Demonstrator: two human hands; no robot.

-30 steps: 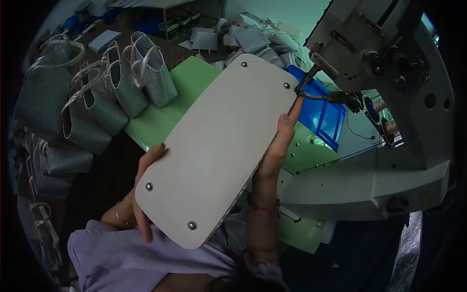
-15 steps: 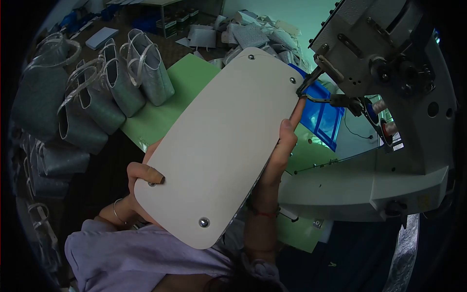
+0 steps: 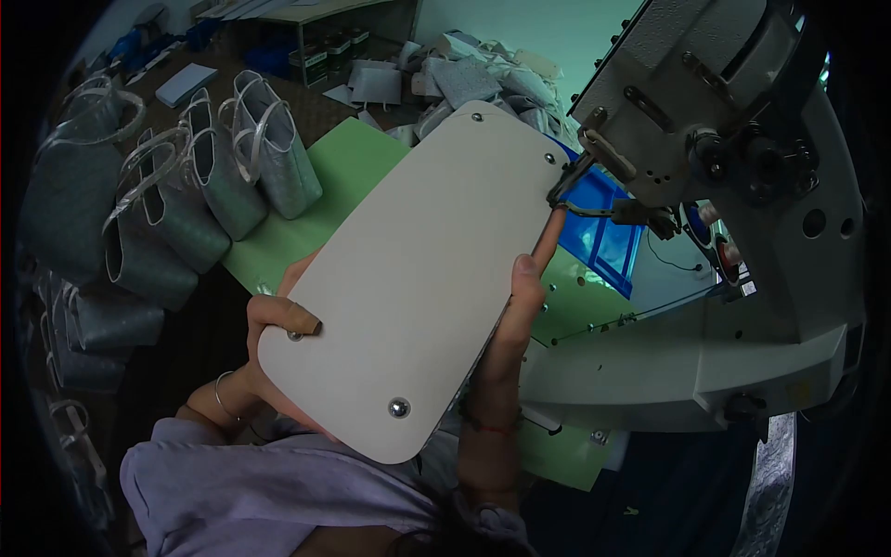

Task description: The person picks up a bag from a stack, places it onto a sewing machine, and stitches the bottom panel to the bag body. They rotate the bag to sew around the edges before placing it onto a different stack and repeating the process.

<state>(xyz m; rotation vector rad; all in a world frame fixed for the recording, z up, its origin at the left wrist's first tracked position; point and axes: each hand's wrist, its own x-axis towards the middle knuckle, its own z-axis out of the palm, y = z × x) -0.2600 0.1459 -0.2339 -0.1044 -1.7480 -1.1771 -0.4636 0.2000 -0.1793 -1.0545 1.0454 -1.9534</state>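
Note:
A pale, round-cornered bag base [image 3: 408, 278] with shiny metal feet at its corners faces me, tilted up to the right. What lies behind it is mostly hidden. My left hand [image 3: 283, 317] grips its lower left edge, thumb on the front beside a metal foot and fingers mostly behind. A brownish covering wraps the thumb tip. My right hand [image 3: 522, 302] is closed along the right edge, with its thumb at the rim and one finger stretched up toward the machine's working end. The upper right edge meets the presser foot area of the sewing machine [image 3: 668, 102].
Several silver-grey handbags [image 3: 218, 172] stand at the left, partly on a green sheet [image 3: 357, 172]. Behind are a heap of grey bag pieces [image 3: 473, 74] and a shelf [image 3: 297, 14]. A blue tray [image 3: 603, 237] lies beyond the machine's thread spools [image 3: 729, 252].
The bag base has turned slightly, its lower end swinging a little right and up, with both hands still on it. The machine and surroundings appear slightly shifted in view.

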